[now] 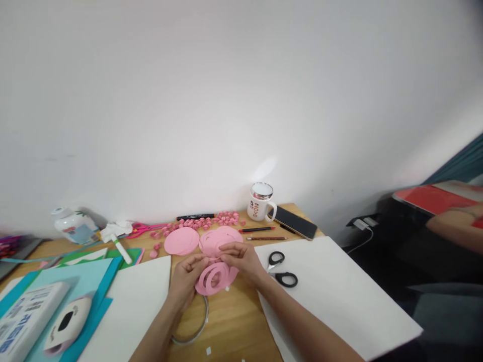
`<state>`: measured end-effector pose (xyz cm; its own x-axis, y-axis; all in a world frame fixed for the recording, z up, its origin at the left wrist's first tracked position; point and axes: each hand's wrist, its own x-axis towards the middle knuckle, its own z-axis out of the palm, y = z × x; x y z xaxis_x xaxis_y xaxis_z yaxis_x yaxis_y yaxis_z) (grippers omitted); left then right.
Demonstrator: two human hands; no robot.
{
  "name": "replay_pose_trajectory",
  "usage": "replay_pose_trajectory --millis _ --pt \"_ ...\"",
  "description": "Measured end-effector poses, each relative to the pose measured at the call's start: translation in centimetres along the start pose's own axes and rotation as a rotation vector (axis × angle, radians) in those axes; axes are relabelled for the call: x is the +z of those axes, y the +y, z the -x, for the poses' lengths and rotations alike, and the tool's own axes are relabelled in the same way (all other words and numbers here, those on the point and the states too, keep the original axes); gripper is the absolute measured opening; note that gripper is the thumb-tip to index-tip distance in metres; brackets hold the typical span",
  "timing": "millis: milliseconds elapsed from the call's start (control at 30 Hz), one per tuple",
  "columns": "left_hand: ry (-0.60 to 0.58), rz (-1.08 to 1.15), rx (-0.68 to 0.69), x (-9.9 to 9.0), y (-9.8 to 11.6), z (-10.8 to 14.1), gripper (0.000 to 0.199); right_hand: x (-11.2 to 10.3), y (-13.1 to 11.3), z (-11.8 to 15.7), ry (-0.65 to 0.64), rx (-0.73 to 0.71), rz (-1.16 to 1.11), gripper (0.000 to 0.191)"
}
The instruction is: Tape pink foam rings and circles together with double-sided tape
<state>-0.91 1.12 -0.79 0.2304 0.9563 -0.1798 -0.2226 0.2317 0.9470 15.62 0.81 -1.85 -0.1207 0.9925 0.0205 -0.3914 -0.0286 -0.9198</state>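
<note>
left hand [188, 275]: thumb and fingers pinched on the upper edge of a pink paper spiral [201, 282]. right hand [241, 260]: thumb and fingers likewise pinched on it. the spiral is held between both hands, its loops hanging nearer the wearer; whether the table [230, 332] is touched by it cannot be told. just beyond the hands: two sets of pink paper discs [181, 241], laid flat; behind these, small pink paper rolls [194, 223], heaped. below the left hand: one pale ring [206, 314]. beside the right forearm: black-handled scissors [287, 280], opened, placed on a white sheet [335, 296]. beyond the right hand: a red-and-black pen [257, 230], a lidded white mug [256, 207], a dark phone [296, 223].
</note>
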Motion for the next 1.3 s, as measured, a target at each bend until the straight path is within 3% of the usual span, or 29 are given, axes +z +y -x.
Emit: replay_pose_trajectory --millis 500,833,1133,1300 --pt "-0.075 -0.196 0.081 -0.3 0.0 0.4 0.022 0.6 0.9 0.5 0.101 0.048 0.022 0.034" --pt "0.062 -0.120 0.107 0.1 0.5 0.3 0.031 1.0 1.0 0.5 0.025 -0.002 0.039 0.036" --pt "0.022 -0.182 0.169 0.5 -0.4 -0.2 0.030 0.8 1.2 0.5 0.107 -0.016 0.039 0.038" --pt "0.054 -0.263 0.179 0.2 -0.3 -0.4 0.030 0.8 1.3 0.0 0.046 -0.018 0.008 0.038"
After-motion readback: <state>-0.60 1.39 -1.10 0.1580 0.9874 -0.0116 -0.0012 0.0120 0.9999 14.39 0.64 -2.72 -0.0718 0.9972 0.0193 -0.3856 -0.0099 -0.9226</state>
